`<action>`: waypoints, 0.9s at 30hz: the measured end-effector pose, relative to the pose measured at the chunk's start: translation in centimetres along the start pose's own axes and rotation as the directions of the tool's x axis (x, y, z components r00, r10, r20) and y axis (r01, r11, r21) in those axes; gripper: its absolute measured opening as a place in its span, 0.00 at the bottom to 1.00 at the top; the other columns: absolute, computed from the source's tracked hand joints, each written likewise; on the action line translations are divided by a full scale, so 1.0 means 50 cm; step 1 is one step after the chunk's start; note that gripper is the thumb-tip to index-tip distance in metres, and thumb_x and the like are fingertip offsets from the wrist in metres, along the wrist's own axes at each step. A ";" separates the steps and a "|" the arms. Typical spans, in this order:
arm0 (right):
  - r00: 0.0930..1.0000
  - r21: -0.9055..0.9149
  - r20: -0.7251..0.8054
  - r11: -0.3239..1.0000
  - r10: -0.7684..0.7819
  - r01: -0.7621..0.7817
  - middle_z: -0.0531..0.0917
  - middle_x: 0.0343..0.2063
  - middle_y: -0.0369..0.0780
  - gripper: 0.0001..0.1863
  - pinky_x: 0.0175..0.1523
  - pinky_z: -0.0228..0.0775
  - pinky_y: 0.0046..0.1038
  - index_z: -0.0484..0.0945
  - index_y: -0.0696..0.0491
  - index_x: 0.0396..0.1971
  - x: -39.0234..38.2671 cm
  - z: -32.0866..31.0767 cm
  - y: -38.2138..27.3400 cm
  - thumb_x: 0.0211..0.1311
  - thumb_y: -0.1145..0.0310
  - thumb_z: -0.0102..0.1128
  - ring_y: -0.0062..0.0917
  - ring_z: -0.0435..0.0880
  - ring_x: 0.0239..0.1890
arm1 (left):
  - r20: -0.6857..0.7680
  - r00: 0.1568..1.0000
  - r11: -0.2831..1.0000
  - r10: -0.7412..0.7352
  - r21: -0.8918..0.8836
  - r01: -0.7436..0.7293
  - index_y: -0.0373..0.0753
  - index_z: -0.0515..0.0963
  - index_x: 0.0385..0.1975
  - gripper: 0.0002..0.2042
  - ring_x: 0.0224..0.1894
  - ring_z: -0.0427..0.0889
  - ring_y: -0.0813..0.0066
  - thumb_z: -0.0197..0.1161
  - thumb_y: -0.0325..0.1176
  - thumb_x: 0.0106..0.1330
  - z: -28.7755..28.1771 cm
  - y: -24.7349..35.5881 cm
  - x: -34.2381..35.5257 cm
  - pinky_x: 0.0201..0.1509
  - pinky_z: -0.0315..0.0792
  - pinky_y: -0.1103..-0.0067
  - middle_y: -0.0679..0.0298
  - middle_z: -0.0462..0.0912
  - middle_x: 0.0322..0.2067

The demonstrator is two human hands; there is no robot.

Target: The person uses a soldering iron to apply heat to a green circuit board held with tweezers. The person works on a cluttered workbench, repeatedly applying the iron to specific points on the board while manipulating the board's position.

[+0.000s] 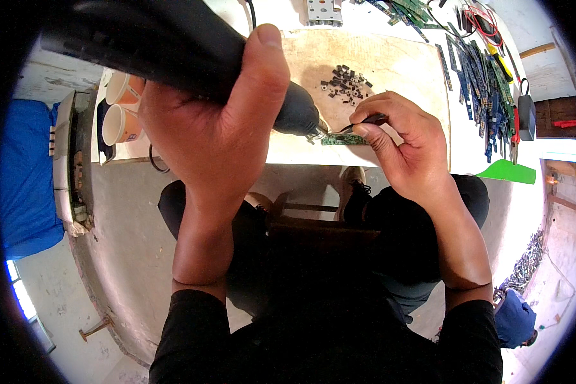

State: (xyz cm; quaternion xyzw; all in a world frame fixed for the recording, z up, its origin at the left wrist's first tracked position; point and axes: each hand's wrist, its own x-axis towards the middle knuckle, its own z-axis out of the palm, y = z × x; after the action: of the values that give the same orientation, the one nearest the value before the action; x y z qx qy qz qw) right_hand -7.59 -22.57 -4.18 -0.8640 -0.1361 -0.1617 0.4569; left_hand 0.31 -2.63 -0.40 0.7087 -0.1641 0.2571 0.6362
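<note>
My left hand [217,121] grips a thick black heat-gun-like tool [173,45], its metal nozzle pointing right onto a small green circuit board [342,139] at the front edge of a wooden board [390,64]. With my right hand [403,137] I pinch black-handled tweezers [361,123], whose tips touch the same circuit board. A small heap of dark little components [347,83] lies on the wooden board just behind my right hand.
Many green circuit strips [483,83] are piled at the right of the white table, with pliers and red wires. A green card [507,171] lies at the table's right corner. Two paper cups [121,109] stand at the left. My knees and a stool are below.
</note>
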 end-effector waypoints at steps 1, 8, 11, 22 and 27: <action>1.000 0.005 -0.002 1.000 -0.008 0.008 0.86 0.34 0.44 0.06 0.41 0.78 0.31 0.83 0.57 0.40 0.000 0.001 0.001 0.64 0.80 0.67 0.37 0.87 0.35 | 0.002 1.000 1.000 -0.003 0.000 0.003 0.37 0.85 0.34 0.07 0.20 0.79 0.89 0.68 0.33 0.72 0.001 0.002 0.000 0.23 0.68 0.90 0.62 0.90 0.24; 1.000 -0.002 0.012 1.000 0.004 -0.004 0.86 0.35 0.44 0.06 0.42 0.78 0.31 0.83 0.56 0.40 -0.001 0.000 0.000 0.65 0.80 0.67 0.37 0.88 0.36 | 0.077 0.996 0.996 -0.052 -0.075 0.058 0.37 0.84 0.35 0.06 0.20 0.79 0.89 0.68 0.32 0.72 -0.009 0.015 0.002 0.23 0.69 0.90 0.62 0.90 0.25; 1.000 -0.011 0.015 1.000 0.000 0.000 0.86 0.35 0.44 0.06 0.42 0.78 0.31 0.83 0.56 0.40 -0.001 -0.002 0.002 0.65 0.80 0.67 0.37 0.88 0.36 | 0.064 0.996 0.984 -0.068 -0.163 0.078 0.38 0.84 0.37 0.05 0.20 0.79 0.89 0.68 0.32 0.72 -0.004 0.010 0.006 0.23 0.68 0.90 0.62 0.90 0.25; 1.000 -0.014 -0.002 1.000 0.015 -0.015 0.85 0.34 0.44 0.06 0.42 0.78 0.31 0.83 0.56 0.40 -0.004 0.000 0.008 0.65 0.80 0.66 0.37 0.87 0.35 | 0.084 0.993 0.972 -0.083 -0.215 0.099 0.37 0.82 0.39 0.05 0.20 0.79 0.88 0.67 0.31 0.72 -0.008 0.011 0.003 0.24 0.68 0.91 0.61 0.90 0.25; 1.000 0.008 -0.005 1.000 0.024 -0.023 0.85 0.34 0.44 0.06 0.42 0.78 0.30 0.83 0.56 0.40 0.001 0.001 -0.004 0.65 0.80 0.66 0.37 0.87 0.35 | -0.030 0.999 0.993 0.023 -0.112 -0.026 0.37 0.81 0.41 0.05 0.20 0.79 0.88 0.67 0.30 0.72 -0.015 -0.073 0.004 0.24 0.68 0.91 0.61 0.90 0.25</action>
State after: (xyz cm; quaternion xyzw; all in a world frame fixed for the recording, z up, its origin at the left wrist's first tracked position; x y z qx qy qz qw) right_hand -7.63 -22.43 -4.04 -0.8633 -0.1255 -0.1580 0.4627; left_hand 2.41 -1.39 -3.23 0.6661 -0.1779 0.2652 0.6741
